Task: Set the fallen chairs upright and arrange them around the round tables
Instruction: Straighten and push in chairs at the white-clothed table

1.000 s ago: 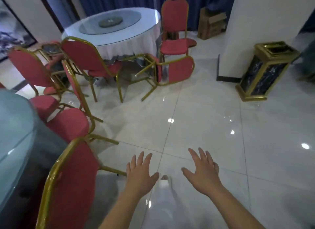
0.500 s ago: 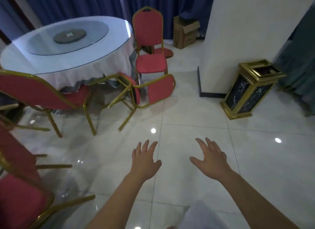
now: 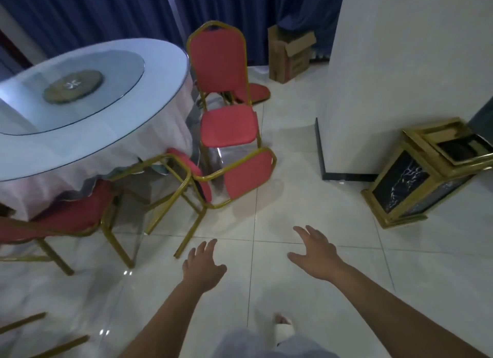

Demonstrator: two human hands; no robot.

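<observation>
Fallen chair [image 3: 246, 175]: lay on its side on the tiles [image 3: 306, 197], just beside the round table [image 3: 160, 91], legs-first toward the camera.
Upright chair [image 3: 226, 128]: stood close behind it.
Left hand [image 3: 201, 267]: wide-fingered, held nothing, near the closest leg, not touching.
Right hand [image 3: 316, 253]: likewise splayed, empty, short of the backrest.
Grip: probably best taken at backrest frame plus seat edge, pivoted clear of the tablecloth [image 3: 112, 155].
</observation>
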